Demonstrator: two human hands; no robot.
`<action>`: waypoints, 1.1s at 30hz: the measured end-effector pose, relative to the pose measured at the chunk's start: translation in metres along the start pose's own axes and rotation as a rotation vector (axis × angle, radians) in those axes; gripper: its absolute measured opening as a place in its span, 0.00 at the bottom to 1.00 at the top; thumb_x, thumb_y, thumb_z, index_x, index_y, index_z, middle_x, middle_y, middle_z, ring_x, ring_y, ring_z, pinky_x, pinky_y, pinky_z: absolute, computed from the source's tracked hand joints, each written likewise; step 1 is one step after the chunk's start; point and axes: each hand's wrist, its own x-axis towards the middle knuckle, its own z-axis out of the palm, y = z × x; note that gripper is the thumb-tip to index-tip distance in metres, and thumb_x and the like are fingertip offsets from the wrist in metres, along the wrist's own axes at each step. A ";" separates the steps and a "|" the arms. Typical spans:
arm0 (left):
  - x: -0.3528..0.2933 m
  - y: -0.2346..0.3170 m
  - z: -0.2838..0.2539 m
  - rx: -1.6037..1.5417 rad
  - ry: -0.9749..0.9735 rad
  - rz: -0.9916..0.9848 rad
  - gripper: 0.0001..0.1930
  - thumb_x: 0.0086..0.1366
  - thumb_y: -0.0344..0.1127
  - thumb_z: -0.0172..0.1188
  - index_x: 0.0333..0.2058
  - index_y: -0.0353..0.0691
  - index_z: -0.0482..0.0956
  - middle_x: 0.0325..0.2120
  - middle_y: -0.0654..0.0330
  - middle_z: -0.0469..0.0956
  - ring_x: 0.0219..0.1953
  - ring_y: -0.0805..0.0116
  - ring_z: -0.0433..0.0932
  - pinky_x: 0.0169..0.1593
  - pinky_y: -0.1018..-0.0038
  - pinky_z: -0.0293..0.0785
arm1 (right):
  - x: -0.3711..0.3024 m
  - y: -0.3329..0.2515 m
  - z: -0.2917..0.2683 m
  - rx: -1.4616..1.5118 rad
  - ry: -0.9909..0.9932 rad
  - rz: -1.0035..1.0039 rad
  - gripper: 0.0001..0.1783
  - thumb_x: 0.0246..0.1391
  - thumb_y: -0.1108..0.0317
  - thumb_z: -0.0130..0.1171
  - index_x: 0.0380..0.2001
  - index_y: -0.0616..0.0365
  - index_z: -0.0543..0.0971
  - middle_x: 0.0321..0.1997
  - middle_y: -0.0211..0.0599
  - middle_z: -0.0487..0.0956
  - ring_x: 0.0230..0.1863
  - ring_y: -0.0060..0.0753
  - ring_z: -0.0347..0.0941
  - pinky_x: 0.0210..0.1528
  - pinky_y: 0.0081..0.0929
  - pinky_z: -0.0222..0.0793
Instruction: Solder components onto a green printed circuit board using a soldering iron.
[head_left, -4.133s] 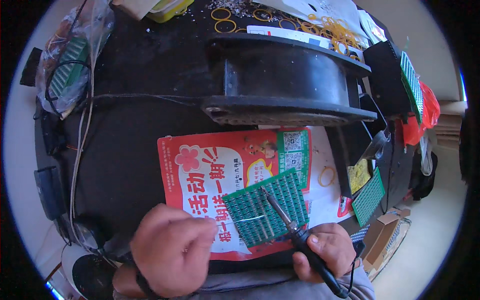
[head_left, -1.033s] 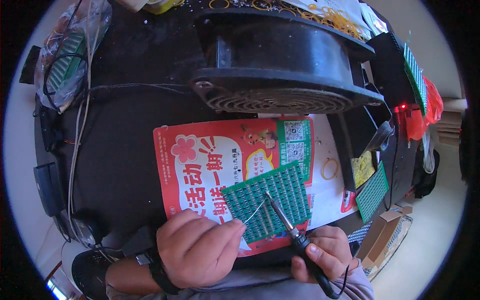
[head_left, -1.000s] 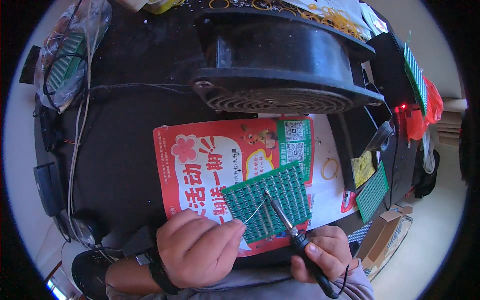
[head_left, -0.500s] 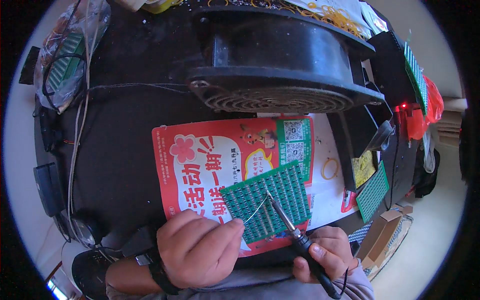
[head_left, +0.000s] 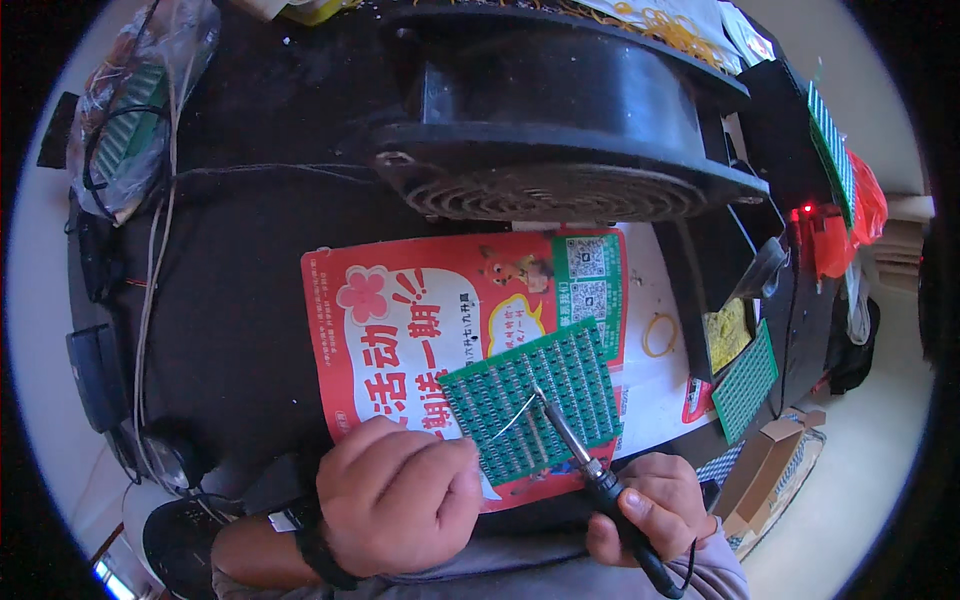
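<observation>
A green circuit board (head_left: pixel 580 400) with rows of small parts lies tilted on a red and white printed sheet (head_left: pixel 400 260). My right hand (head_left: pixel 655 505) is wrapped round the black handle of a soldering iron (head_left: pixel 572 440), whose tip meets the middle of the board. In my left hand (head_left: pixel 400 500), closed with the fingers curled, is a thin length of solder wire (head_left: pixel 513 418). The wire runs up across the board to the iron's tip. The grip on its near end is partly hidden by the fingers.
Beyond the sheet stands a large black fan (head_left: pixel 560 110). At the right are a black holder with a yellow sponge (head_left: pixel 728 335), another green board (head_left: pixel 745 385) and an open cardboard box (head_left: pixel 775 470). Cables (head_left: pixel 155 260) and a bagged board (head_left: pixel 135 130) lie at the left.
My left hand has rolled slightly, its thumb and fingertips less in view. The iron's tip and the wire's far end have shifted slightly nearer me. The board stays in place.
</observation>
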 end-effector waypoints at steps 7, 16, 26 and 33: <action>-0.002 0.002 -0.011 -0.020 -0.097 -0.095 0.11 0.43 0.22 0.65 0.28 0.39 0.77 0.22 0.61 0.72 0.21 0.62 0.73 0.26 0.68 0.71 | 0.002 0.001 0.000 0.003 -0.008 0.000 0.18 0.36 0.72 0.67 0.32 0.67 0.74 0.24 0.38 0.73 0.22 0.33 0.70 0.22 0.23 0.69; -0.002 0.008 -0.013 0.004 -0.035 -0.052 0.12 0.42 0.23 0.66 0.29 0.40 0.78 0.20 0.62 0.70 0.19 0.63 0.70 0.24 0.69 0.66 | -0.006 -0.004 0.003 -0.001 0.016 0.047 0.21 0.35 0.74 0.69 0.35 0.66 0.73 0.26 0.39 0.75 0.25 0.34 0.72 0.25 0.24 0.71; -0.001 -0.001 -0.004 0.017 -0.011 0.038 0.10 0.44 0.24 0.64 0.30 0.36 0.80 0.16 0.64 0.68 0.16 0.69 0.70 0.20 0.74 0.65 | -0.007 -0.002 0.001 0.021 0.003 0.036 0.21 0.35 0.74 0.69 0.36 0.66 0.73 0.26 0.39 0.74 0.25 0.34 0.72 0.25 0.24 0.71; 0.000 -0.001 0.000 -0.007 -0.016 0.043 0.11 0.43 0.23 0.64 0.29 0.36 0.79 0.16 0.63 0.68 0.16 0.67 0.69 0.20 0.73 0.64 | -0.009 -0.001 -0.001 0.013 0.011 -0.003 0.19 0.35 0.72 0.68 0.33 0.66 0.74 0.25 0.38 0.73 0.24 0.33 0.70 0.22 0.23 0.69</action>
